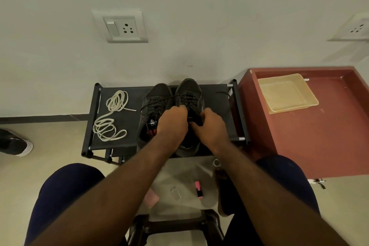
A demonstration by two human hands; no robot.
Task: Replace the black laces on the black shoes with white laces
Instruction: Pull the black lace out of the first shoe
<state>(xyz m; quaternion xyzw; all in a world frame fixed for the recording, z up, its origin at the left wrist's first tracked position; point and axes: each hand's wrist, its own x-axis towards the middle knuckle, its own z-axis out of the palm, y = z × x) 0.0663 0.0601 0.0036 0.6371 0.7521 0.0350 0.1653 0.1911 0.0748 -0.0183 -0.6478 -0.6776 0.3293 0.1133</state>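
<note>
Two black shoes stand side by side on a low black rack (217,104), toes toward the wall. The left shoe (154,106) still carries its black laces. Over the lace area of the right shoe (189,94) both my hands work close together. My left hand (173,124) has its fingers curled over the laces near the tongue. My right hand (209,126) pinches the black lace at the shoe's collar. Two white laces (111,118) lie coiled loose on the rack's left part.
A red-brown cabinet (319,136) with a beige tray (287,92) stands right of the rack. On the floor between my knees lie a pink marker (198,189), a pink case (151,198) and a roll of tape (216,163). Another shoe (14,143) sits at far left.
</note>
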